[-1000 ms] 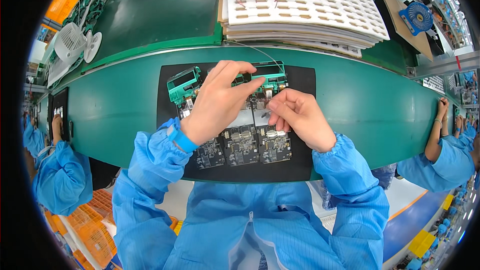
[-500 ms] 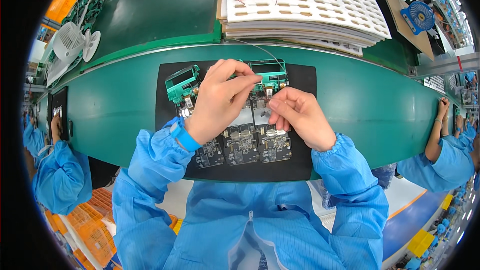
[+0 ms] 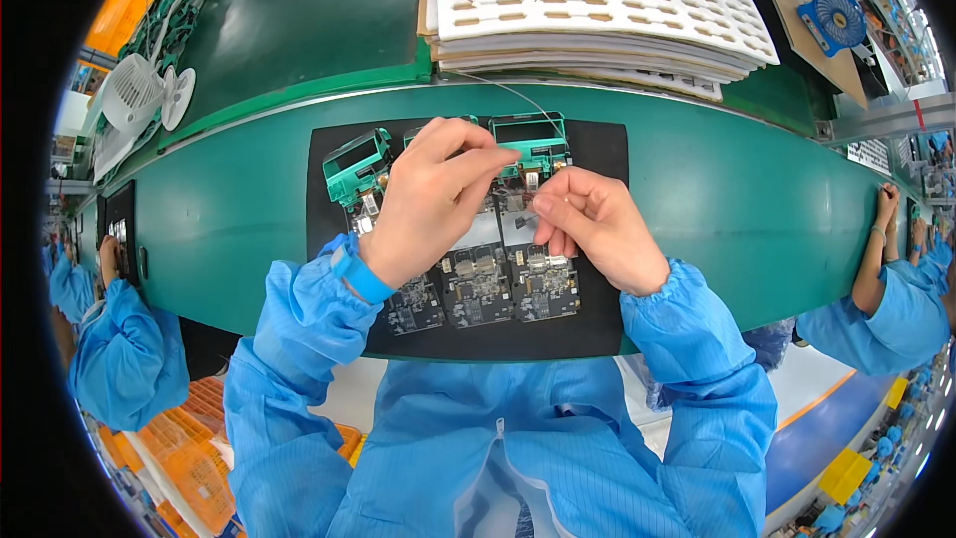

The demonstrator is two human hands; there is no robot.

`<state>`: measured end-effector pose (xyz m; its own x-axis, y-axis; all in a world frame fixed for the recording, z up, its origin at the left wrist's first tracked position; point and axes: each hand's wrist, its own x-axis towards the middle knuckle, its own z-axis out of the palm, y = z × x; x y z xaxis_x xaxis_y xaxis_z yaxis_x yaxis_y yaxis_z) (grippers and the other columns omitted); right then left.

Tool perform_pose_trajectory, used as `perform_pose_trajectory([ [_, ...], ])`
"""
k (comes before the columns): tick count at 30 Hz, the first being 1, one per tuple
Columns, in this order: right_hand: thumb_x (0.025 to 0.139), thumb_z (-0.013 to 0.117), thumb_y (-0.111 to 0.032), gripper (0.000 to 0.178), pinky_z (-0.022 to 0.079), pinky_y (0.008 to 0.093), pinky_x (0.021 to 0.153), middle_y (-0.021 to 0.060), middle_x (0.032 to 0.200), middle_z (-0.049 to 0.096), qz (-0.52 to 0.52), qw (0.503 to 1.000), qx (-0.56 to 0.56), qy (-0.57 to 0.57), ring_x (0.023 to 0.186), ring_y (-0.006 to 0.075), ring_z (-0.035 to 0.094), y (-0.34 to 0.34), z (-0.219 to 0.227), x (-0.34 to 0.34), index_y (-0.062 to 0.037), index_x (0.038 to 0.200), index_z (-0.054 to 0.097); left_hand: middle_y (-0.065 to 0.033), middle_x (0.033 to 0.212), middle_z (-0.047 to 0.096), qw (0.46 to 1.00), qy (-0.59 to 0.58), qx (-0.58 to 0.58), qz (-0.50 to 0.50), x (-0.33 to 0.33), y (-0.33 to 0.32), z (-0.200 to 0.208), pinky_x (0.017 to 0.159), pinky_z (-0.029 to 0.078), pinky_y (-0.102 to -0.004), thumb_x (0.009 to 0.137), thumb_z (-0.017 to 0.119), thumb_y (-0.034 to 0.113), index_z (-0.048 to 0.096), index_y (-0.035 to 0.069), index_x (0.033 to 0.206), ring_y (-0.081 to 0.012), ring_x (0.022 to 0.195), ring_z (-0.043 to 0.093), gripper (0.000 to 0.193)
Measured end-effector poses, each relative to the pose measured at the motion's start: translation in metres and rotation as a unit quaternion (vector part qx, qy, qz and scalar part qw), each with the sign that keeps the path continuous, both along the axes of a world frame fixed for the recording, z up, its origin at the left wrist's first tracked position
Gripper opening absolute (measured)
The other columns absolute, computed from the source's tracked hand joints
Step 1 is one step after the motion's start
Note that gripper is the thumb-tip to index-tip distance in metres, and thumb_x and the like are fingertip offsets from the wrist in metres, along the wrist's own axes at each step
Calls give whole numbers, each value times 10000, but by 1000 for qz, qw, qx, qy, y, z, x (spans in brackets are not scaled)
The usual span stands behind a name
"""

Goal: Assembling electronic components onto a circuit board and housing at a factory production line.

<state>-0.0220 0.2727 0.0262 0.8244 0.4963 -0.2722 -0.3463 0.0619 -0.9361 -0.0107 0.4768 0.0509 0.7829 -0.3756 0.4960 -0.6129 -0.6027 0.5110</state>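
Note:
My left hand reaches over the black mat, thumb and forefinger pinched at the near edge of the right green plastic frame. What they grip is too small to make out. Just to its right my right hand is also closed in a pinch. A tiny dark piece shows by its fingertips, but whether it is held I cannot tell. Below the hands lie dark circuit boards, a middle one and a right one. Another green frame sits at the mat's far left; my left hand partly covers a third.
Behind the mat stands a stack of white foam trays with small wired parts on top. A thin grey cable runs from there towards the right frame. A white fan and a blue fan stand farther off. Co-workers' arms show at both sides.
Both hands keep nearly the same pinched pose over the right board. The whole view has shifted slightly; the small dark piece by the right fingertips shows a little differently.

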Motion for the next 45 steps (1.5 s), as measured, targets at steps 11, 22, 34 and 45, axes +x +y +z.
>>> perform_pose_trajectory([
  [11,935,571,-149,143,449,204,537,43,719,637,-10,1000,-4,8,597,70,564,-4,0,-1,-10,913,596,-96,987,539,993,-22,111,-28,-7,3,4,795,445,-366,676,623,-75,675,26,1024,-257,920,537,366],
  [22,949,559,-172,174,437,193,512,48,720,652,93,994,-14,46,583,75,580,-3,23,-18,-6,922,604,-129,1245,500,973,-36,227,26,-14,8,14,1014,293,-443,674,642,5,672,119,1124,-303,1165,471,465],
  [34,949,566,-188,173,435,188,513,38,726,643,-1,998,41,37,595,62,571,24,50,-29,-18,963,600,-91,894,635,944,255,-211,-7,-55,28,44,712,499,-262,798,657,-38,668,10,1008,-155,802,617,216],
  [45,877,598,-67,66,512,281,532,111,664,647,-4,902,-233,-364,598,192,671,72,24,-10,-12,907,620,-103,774,566,995,30,-19,94,-25,49,16,589,472,-355,774,663,-18,603,15,856,-273,696,582,107],
])
